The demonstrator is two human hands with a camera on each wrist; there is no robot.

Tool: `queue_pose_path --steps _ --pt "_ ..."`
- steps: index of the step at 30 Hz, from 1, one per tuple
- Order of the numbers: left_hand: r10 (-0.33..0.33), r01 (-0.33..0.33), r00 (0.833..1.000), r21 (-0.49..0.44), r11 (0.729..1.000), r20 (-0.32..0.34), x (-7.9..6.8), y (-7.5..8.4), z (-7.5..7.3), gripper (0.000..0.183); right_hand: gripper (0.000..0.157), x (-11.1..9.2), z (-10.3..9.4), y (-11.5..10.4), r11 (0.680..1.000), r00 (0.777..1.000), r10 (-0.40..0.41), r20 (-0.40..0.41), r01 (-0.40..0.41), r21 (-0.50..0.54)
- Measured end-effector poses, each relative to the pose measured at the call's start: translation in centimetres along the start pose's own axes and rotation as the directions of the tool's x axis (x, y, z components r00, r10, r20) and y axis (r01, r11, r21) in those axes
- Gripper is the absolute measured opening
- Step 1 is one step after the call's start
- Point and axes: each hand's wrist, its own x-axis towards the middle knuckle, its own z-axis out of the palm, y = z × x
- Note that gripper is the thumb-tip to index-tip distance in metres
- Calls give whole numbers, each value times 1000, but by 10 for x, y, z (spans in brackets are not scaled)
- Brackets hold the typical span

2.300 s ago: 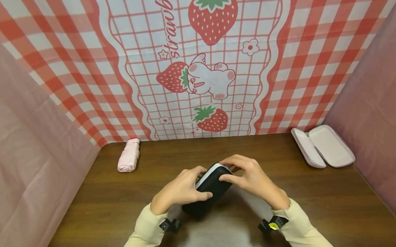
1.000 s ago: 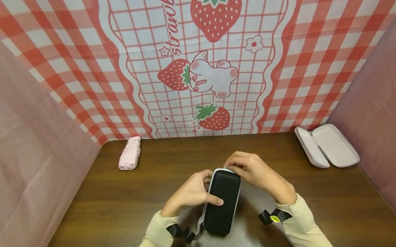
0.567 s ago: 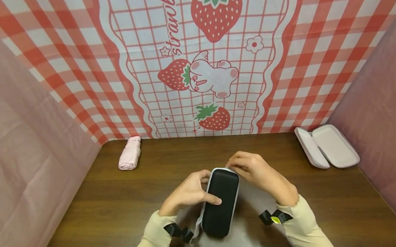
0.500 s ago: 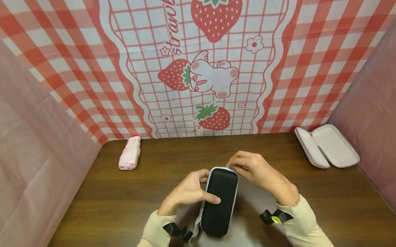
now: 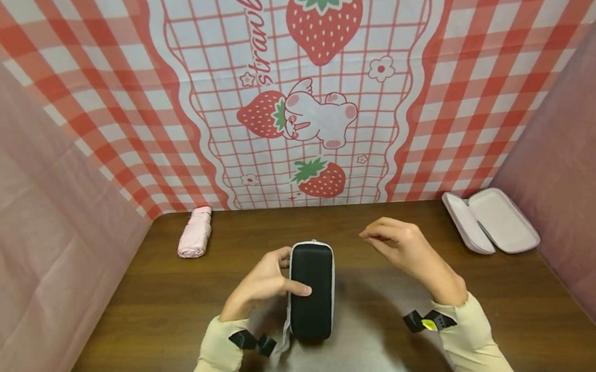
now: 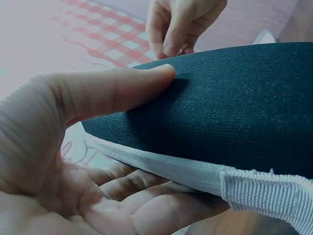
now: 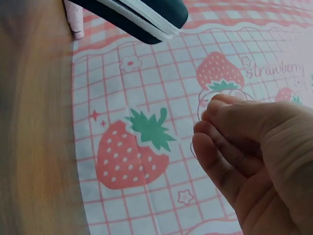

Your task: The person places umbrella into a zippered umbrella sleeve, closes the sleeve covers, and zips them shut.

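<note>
My left hand (image 5: pixel 265 279) grips a black zip case (image 5: pixel 317 290) that stands nearly upright over the table. The thumb (image 6: pixel 132 88) lies across the black face, and the other fingers reach behind and under it. White zipper trim (image 6: pixel 161 164) runs round the case, and a ribbed white strap (image 6: pixel 264 193) hangs from its left side. To the right, apart from the case, my right hand (image 5: pixel 399 242) is in the air with fingers loosely bent and nothing between them. In the right wrist view the case's end (image 7: pixel 156 24) shows at the top.
A rolled pink cloth bundle (image 5: pixel 195 233) lies at the back left of the wooden table (image 5: pixel 173 330). An unfolded pale case (image 5: pixel 505 221) lies at the back right. Behind rises a strawberry-patterned curtain (image 5: pixel 212 117), with pink cloth sides.
My right hand has let go of the case's top right corner and moved right. My left hand has shifted left with the case, which is more upright now.
</note>
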Motion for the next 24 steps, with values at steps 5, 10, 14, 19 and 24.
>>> queue_pose_path --steps 5,10,14,19,24 --pt "19 -18 999 -15 1000 46 2 0 7 55 30 1 4 -2 1000 999 19 32 -20 20" --pt "57 -58 995 18 998 82 2 2 14 56 34 2 10 -7 991 997 33 76 -43 129" --pt "57 -60 993 20 998 108 2 3 19 60 30 2 17 -12 972 991 32 129 -61 226" --pt "62 -65 990 21 998 130 3 2 22 60 24 2 23 -16 955 983 60 175 -108 275" --pt "51 -52 988 2 999 149 3 1 24 60 23 0 24 -18 945 973 104 208 -162 284"
